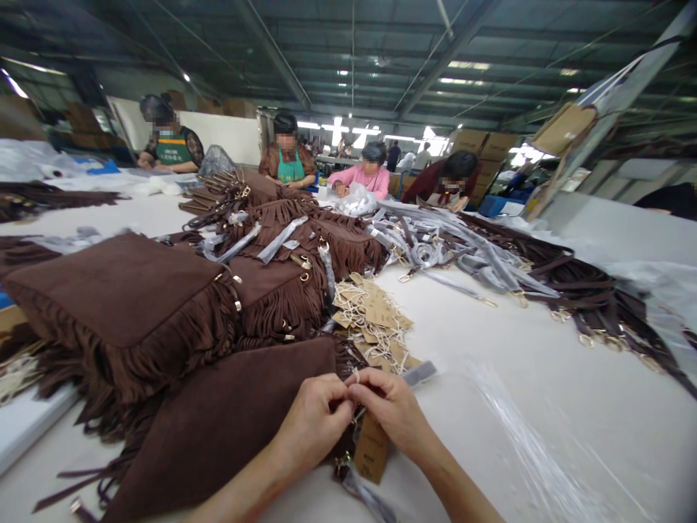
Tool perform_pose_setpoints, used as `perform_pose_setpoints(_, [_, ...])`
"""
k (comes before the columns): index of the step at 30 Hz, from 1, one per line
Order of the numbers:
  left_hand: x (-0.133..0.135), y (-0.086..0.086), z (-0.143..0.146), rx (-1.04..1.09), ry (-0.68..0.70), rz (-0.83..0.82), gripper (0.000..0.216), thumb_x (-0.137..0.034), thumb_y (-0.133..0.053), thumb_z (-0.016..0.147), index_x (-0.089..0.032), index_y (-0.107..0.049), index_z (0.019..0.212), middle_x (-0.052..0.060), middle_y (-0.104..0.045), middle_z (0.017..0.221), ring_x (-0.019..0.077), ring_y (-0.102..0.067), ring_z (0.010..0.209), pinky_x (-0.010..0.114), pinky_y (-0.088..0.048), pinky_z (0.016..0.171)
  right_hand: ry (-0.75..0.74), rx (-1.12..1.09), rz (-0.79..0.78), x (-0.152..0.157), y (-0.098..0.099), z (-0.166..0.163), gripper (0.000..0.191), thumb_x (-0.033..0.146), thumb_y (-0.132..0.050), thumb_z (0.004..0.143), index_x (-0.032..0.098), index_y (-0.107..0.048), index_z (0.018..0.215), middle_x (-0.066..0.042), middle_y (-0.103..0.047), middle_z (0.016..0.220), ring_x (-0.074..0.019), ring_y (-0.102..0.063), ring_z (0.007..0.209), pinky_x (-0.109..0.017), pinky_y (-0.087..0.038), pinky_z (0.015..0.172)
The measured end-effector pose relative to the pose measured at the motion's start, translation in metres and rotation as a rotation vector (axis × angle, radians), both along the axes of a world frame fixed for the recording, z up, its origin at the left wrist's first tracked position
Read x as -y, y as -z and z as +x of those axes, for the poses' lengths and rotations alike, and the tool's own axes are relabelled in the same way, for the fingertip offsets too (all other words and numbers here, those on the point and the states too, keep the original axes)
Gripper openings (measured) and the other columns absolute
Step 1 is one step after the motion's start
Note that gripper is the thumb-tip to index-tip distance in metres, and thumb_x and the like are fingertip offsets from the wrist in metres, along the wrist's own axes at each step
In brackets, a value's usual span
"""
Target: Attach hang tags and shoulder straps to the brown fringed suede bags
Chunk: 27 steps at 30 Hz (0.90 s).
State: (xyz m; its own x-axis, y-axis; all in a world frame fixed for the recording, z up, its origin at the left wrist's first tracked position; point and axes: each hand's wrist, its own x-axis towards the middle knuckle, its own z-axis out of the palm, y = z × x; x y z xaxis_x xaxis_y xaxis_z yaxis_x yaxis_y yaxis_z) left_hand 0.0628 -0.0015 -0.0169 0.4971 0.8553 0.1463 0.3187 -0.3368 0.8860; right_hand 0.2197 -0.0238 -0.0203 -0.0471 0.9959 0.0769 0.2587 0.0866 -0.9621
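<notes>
At the bottom centre of the frame, the left hand (314, 421) and the right hand (393, 410) met fingertip to fingertip, both pinched on the thin string of a kraft-paper hang tag (372, 450) that dangled just below them. The tag hung beside the near edge of a brown suede fringed bag (218, 428) lying flat in the lower left of the frame, and the left wrist rested across that bag.

The tag looked light and fairly stiff, easy to crease, and its string was fine and limp; it seemed best held by the loop between thumb and forefinger, as both hands did. The bag looked soft and floppy, its fringe likely to snag, so the body panel or the metal hardware would give the surest hold.

Just above the hands lay a heap of spare hang tags (373, 319) with pale strings. More fringed bags (136, 298) were stacked at the left, and wrapped straps (468, 254) sprawled across the white table (544, 363) toward the right. 4 co-workers (364, 174) sat along the far edge, at the top of the frame.
</notes>
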Motion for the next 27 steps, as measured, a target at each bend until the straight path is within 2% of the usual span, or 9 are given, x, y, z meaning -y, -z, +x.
perform_pose_setpoints(5, [-0.002,0.0,0.0,0.057,-0.048,-0.064,0.02,-0.018,-0.049,0.075,-0.018,-0.049,0.055,-0.002,-0.051,0.063,0.0134,-0.048,0.063,0.025,-0.033,0.061,0.007,-0.051,-0.011,-0.002,0.003,0.002,0.011,0.028,-0.064,0.078,0.02,-0.071,0.078,0.001,-0.069,0.076,-0.0164,-0.06,0.074,-0.027,-0.046,0.07])
perform_pose_setpoints(8, [-0.006,0.0,-0.001,0.137,-0.014,-0.288,0.013,-0.023,-0.052,0.069,-0.019,-0.052,0.056,-0.003,-0.051,0.061,0.0139,-0.045,0.064,0.025,-0.032,0.062,0.019,-0.139,-0.084,-0.002,0.004,0.003,0.014,0.03,-0.067,0.076,0.019,-0.068,0.084,0.004,-0.062,0.068,-0.0119,-0.054,0.061,-0.024,-0.042,0.058])
perform_pose_setpoints(12, [-0.012,-0.005,-0.005,0.189,0.07,-0.542,0.012,-0.029,-0.053,0.062,-0.018,-0.056,0.06,-0.003,-0.054,0.057,0.0128,-0.044,0.056,0.025,-0.031,0.054,-0.063,-0.365,-0.271,0.002,0.004,0.006,0.033,0.038,-0.077,0.071,0.019,-0.065,0.095,0.008,-0.057,0.064,-0.0066,-0.046,0.048,-0.02,-0.035,0.049])
perform_pose_setpoints(15, [-0.015,-0.011,-0.009,0.25,0.083,-0.667,0.014,-0.03,-0.055,0.061,-0.017,-0.057,0.064,-0.001,-0.059,0.062,0.0121,-0.047,0.057,0.024,-0.034,0.056,-0.128,-0.53,-0.357,0.006,0.002,0.011,0.037,0.038,-0.085,0.064,0.018,-0.067,0.088,0.005,-0.064,0.068,-0.0075,-0.053,0.054,-0.02,-0.041,0.055])
perform_pose_setpoints(17, [-0.016,-0.012,-0.012,0.32,0.077,-0.734,0.012,-0.028,-0.056,0.061,-0.017,-0.056,0.064,0.001,-0.061,0.066,0.0122,-0.05,0.06,0.024,-0.037,0.06,-0.173,-0.632,-0.4,0.009,-0.001,0.014,0.032,0.038,-0.084,0.066,0.017,-0.069,0.085,0.001,-0.07,0.072,-0.0101,-0.061,0.062,-0.022,-0.046,0.063])
perform_pose_setpoints(20, [-0.018,-0.012,-0.016,0.514,0.078,-0.842,0.009,-0.024,-0.059,0.062,-0.016,-0.055,0.063,0.002,-0.063,0.067,0.0132,-0.053,0.064,0.026,-0.038,0.063,-0.207,-0.751,-0.418,0.01,-0.005,0.018,0.027,0.035,-0.078,0.07,0.015,-0.073,0.087,-0.007,-0.076,0.089,-0.0174,-0.07,0.083,-0.029,-0.051,0.08])
perform_pose_setpoints(22, [-0.018,-0.011,-0.018,0.642,0.073,-0.905,0.01,-0.023,-0.063,0.063,-0.016,-0.055,0.063,0.002,-0.064,0.067,0.0132,-0.053,0.065,0.026,-0.038,0.064,-0.198,-0.805,-0.393,0.009,-0.006,0.019,0.031,0.03,-0.076,0.066,0.016,-0.074,0.093,-0.01,-0.076,0.103,-0.0209,-0.07,0.096,-0.032,-0.051,0.087])
perform_pose_setpoints(25, [-0.017,-0.009,-0.021,0.747,0.054,-0.957,0.015,-0.025,-0.068,0.064,-0.017,-0.055,0.064,0.003,-0.069,0.075,0.0142,-0.056,0.071,0.026,-0.04,0.069,-0.125,-0.767,-0.35,0.008,-0.002,0.017,0.041,0.026,-0.081,0.061,0.018,-0.073,0.1,-0.01,-0.075,0.109,-0.0208,-0.07,0.1,-0.03,-0.052,0.086])
perform_pose_setpoints(27, [-0.016,-0.008,-0.021,0.799,0.035,-0.986,0.018,-0.025,-0.071,0.063,-0.017,-0.055,0.066,0.006,-0.073,0.086,0.0155,-0.059,0.076,0.028,-0.042,0.074,-0.051,-0.643,-0.347,0.007,0.003,0.014,0.036,0.032,-0.085,0.062,0.019,-0.071,0.093,-0.007,-0.077,0.095,-0.0191,-0.072,0.087,-0.029,-0.055,0.078])
